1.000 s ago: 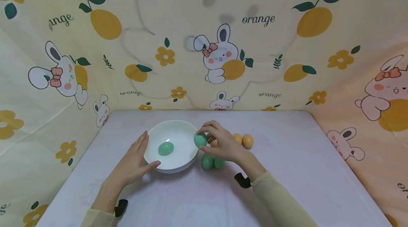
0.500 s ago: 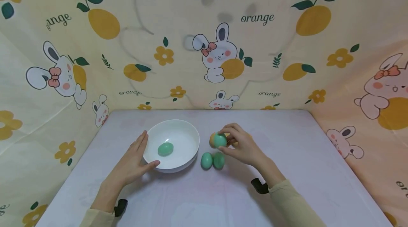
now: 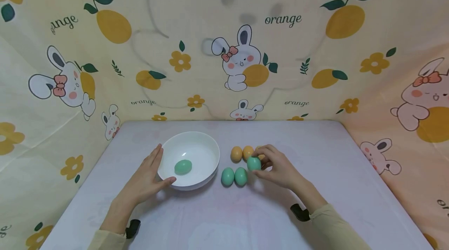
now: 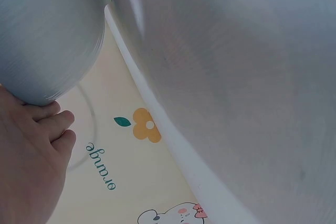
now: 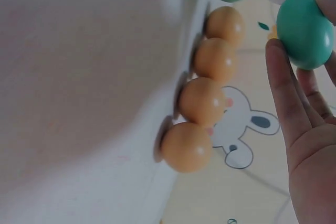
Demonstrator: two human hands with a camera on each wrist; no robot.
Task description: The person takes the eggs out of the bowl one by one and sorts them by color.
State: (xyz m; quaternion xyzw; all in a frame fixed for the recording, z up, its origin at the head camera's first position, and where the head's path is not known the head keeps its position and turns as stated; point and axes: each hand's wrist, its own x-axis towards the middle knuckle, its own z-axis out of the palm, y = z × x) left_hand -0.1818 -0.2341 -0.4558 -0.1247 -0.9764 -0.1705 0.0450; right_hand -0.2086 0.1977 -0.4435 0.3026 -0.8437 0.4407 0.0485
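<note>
My left hand (image 3: pixel 144 183) rests against the left side of a white bowl (image 3: pixel 201 146), its fingers along the wall and its thumb at the near rim. One green egg (image 3: pixel 183 167) lies inside the bowl. My right hand (image 3: pixel 282 170) pinches another green egg (image 3: pixel 254 164) between fingertips and thumb, just above the table. Beside it, two green eggs (image 3: pixel 241 176) stand side by side, right of the bowl. Behind them runs a row of several orange-brown eggs (image 5: pixel 202 102), partly covered by my right hand in the head view.
All of this is on a table (image 3: pixel 210 218) with a pale cover. A cloth backdrop (image 3: pixel 200 20) printed with rabbits and oranges rises behind the table and along both sides. A black strap piece (image 3: pixel 299 212) shows at my right wrist.
My right hand has moved from the bowl's right rim to the right and slightly nearer, carrying the green egg past the orange-brown ones. My left hand and the bowl have stayed in place.
</note>
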